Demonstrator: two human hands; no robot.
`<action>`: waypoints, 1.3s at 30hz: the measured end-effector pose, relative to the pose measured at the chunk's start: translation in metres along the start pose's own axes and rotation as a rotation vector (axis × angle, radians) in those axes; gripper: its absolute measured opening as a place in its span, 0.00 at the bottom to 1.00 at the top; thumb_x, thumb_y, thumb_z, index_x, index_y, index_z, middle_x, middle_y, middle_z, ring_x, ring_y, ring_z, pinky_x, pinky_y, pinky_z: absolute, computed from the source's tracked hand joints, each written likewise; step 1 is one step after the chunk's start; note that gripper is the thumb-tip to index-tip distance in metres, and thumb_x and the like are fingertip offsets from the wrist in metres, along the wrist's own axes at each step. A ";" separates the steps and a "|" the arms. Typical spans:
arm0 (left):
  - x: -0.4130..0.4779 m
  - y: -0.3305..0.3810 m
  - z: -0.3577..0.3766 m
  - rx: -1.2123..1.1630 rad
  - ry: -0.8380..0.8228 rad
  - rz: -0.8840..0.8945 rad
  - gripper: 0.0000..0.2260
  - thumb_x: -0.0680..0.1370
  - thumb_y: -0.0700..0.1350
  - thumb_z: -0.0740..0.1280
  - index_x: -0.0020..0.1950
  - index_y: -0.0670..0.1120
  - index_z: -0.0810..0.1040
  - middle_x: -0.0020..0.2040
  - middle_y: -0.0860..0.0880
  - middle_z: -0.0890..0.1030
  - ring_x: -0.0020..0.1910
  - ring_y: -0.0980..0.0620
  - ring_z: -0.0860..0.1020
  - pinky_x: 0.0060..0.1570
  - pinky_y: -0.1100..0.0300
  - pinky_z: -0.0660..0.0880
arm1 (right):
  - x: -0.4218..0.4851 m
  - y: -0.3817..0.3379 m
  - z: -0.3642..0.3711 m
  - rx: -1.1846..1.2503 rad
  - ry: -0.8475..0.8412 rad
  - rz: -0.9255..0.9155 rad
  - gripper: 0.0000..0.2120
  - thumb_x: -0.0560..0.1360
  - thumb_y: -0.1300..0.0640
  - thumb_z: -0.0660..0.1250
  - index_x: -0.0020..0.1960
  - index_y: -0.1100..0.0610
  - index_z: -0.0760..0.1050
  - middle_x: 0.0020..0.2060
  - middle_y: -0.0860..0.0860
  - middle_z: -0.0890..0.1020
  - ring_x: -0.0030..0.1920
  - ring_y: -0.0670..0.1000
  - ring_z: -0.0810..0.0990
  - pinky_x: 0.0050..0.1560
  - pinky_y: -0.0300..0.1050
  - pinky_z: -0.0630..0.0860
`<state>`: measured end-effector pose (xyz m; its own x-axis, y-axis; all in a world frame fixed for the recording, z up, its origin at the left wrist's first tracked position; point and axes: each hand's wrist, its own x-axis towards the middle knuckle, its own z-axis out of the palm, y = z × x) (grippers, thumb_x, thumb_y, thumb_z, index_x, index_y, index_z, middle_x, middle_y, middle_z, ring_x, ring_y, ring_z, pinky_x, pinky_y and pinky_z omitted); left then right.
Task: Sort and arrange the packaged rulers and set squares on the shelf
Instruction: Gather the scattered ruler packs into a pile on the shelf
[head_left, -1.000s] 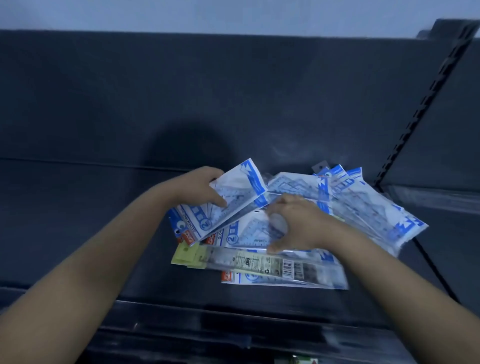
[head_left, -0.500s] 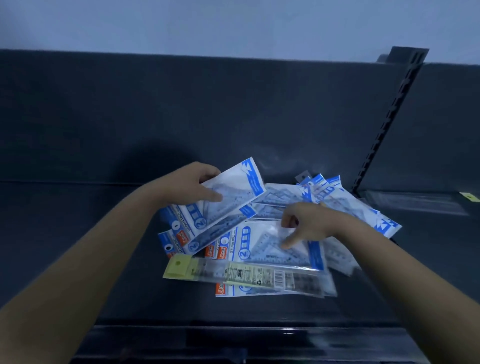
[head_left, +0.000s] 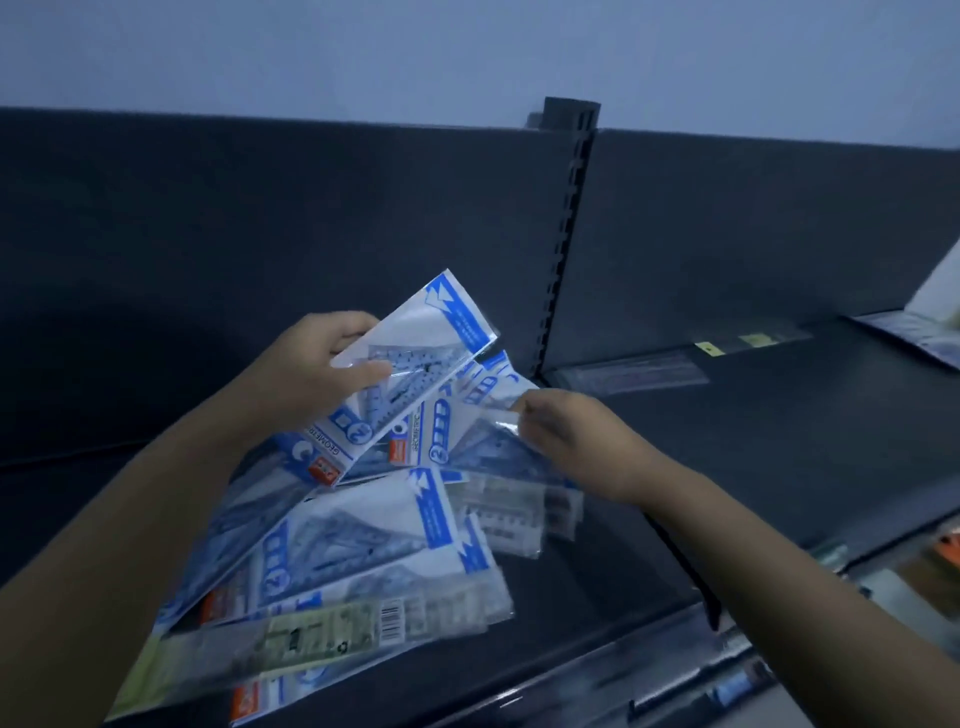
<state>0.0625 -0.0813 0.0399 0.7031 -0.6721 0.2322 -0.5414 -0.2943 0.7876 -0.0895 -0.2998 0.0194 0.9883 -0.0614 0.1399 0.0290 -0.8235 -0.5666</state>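
holding glossy flat pack (head_left: 439, 332), left hand (head_left: 306, 366), right hand (head_left: 574, 439) pinching clear sleeve (head_left: 460, 436)

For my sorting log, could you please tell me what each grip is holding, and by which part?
Left grip holds a set-square pack at its long edge; right grip pinches a second pack by its clear edge.

A blue-and-white plastic set-square packet (head_left: 415, 358) is sitting in the left hand (head_left: 306, 364), overlapping a second such packet (head_left: 467, 431) pinched in the right hand (head_left: 576, 441). Beneath, a heap of packets (head_left: 363, 545) is lying on the dark shelf (head_left: 597, 571), a long clear ruler sleeve (head_left: 322, 636) frontmost.
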 end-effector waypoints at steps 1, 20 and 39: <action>0.006 0.009 0.009 -0.004 0.022 0.020 0.08 0.76 0.36 0.69 0.52 0.47 0.81 0.46 0.52 0.85 0.45 0.55 0.83 0.44 0.64 0.78 | -0.005 0.008 -0.010 0.026 0.032 0.000 0.05 0.78 0.65 0.60 0.46 0.64 0.73 0.38 0.55 0.78 0.41 0.54 0.74 0.46 0.50 0.71; 0.134 0.195 0.295 -0.020 -0.005 -0.011 0.05 0.70 0.41 0.76 0.43 0.47 0.83 0.39 0.50 0.86 0.37 0.56 0.84 0.35 0.69 0.76 | -0.126 0.304 -0.224 0.331 0.091 0.151 0.07 0.78 0.64 0.62 0.46 0.60 0.79 0.39 0.51 0.82 0.39 0.46 0.79 0.44 0.43 0.75; 0.380 0.313 0.600 -0.073 -0.251 0.163 0.05 0.71 0.41 0.76 0.42 0.48 0.83 0.37 0.50 0.85 0.37 0.54 0.82 0.45 0.54 0.78 | -0.228 0.533 -0.415 -0.008 0.291 0.391 0.07 0.77 0.63 0.64 0.44 0.65 0.78 0.42 0.61 0.81 0.39 0.47 0.74 0.42 0.40 0.71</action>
<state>-0.1163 -0.8365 0.0324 0.4689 -0.8561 0.2171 -0.5965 -0.1257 0.7927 -0.3621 -0.9592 0.0225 0.8419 -0.5211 0.1400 -0.3379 -0.7115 -0.6161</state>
